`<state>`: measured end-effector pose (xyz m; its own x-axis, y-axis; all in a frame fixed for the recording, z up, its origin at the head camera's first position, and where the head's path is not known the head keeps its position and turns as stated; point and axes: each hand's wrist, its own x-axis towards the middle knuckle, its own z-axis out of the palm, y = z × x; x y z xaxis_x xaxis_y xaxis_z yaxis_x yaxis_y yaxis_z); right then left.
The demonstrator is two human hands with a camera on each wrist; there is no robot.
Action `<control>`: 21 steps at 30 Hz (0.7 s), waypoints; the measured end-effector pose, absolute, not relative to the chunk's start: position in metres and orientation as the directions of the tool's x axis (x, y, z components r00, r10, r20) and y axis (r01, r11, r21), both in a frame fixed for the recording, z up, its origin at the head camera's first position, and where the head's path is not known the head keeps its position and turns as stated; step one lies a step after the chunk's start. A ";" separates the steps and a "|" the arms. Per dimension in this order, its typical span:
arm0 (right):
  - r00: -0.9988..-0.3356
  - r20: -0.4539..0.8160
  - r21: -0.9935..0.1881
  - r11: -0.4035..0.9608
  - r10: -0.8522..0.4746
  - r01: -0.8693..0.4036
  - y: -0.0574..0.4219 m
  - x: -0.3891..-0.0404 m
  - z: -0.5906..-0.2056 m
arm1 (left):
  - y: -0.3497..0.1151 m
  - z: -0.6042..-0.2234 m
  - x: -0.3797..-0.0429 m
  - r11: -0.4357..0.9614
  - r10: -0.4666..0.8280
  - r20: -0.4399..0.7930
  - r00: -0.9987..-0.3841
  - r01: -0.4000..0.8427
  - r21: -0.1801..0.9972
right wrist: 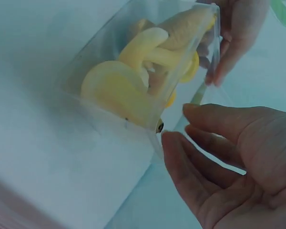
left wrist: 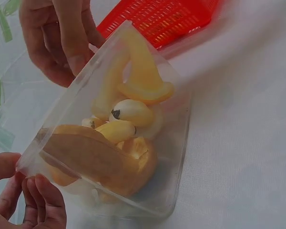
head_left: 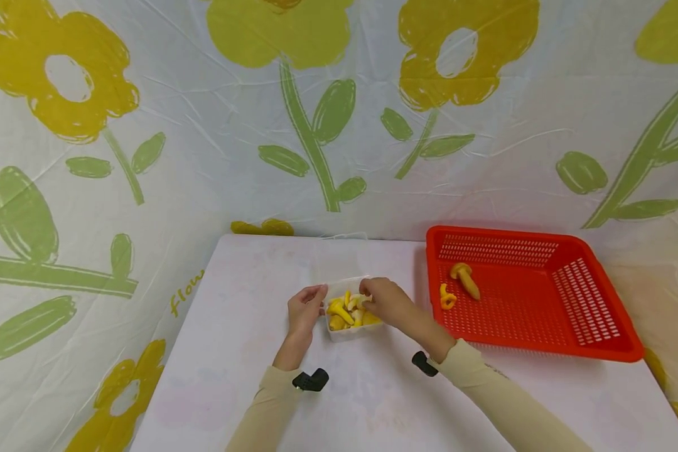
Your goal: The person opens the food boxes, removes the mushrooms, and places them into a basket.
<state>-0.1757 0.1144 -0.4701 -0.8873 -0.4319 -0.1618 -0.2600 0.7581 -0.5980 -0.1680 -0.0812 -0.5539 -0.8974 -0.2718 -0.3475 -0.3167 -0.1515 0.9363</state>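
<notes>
Toward our white counter's far edge point(head_left: 271, 242), left grip point(head_left: 304, 309) pinches a clear plastic box point(head_left: 347, 334); opposite, right grip point(head_left: 388, 300) we can't tell.

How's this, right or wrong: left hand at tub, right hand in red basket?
Not quite: the right hand is at the tub too, not in the red basket, per the head view. Left hand at the tub is correct.

Wrinkled white sheeting point(head_left: 198, 163), big yellow flowers point(head_left: 104, 53), green stems point(head_left: 303, 122); pale table point(head_left: 231, 314).
</notes>
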 end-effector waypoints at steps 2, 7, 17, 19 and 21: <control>-0.882 -0.141 -0.515 0.794 -0.449 -0.322 0.108 -0.174 -0.471 | -0.082 -0.553 -0.168 -0.155 -0.272 -0.345 -0.898 -0.313 0.937; -0.873 -0.110 -0.321 0.848 -0.476 -0.422 0.093 -0.170 -0.477 | -0.083 -0.553 -0.167 -0.165 -0.267 -0.338 -0.902 -0.303 0.939; -0.884 -0.175 -0.075 0.902 -0.433 -0.426 0.069 -0.165 -0.479 | -0.080 -0.551 -0.166 -0.174 -0.271 -0.314 -0.910 -0.274 0.946; -0.890 -0.177 -0.035 0.906 -0.421 -0.422 0.066 -0.166 -0.479 | -0.080 -0.552 -0.167 -0.174 -0.268 -0.311 -0.912 -0.271 0.947; -0.893 -0.172 0.011 0.905 -0.417 -0.425 0.064 -0.167 -0.481 | -0.081 -0.552 -0.167 -0.178 -0.261 -0.310 -0.914 -0.270 0.946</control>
<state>-0.1672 0.0644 -0.4812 -0.8928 -0.4166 -0.1716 -0.4245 0.9054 0.0107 -0.1667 -0.0810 -0.5520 -0.9141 -0.2613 -0.3101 -0.2702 -0.1775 0.9463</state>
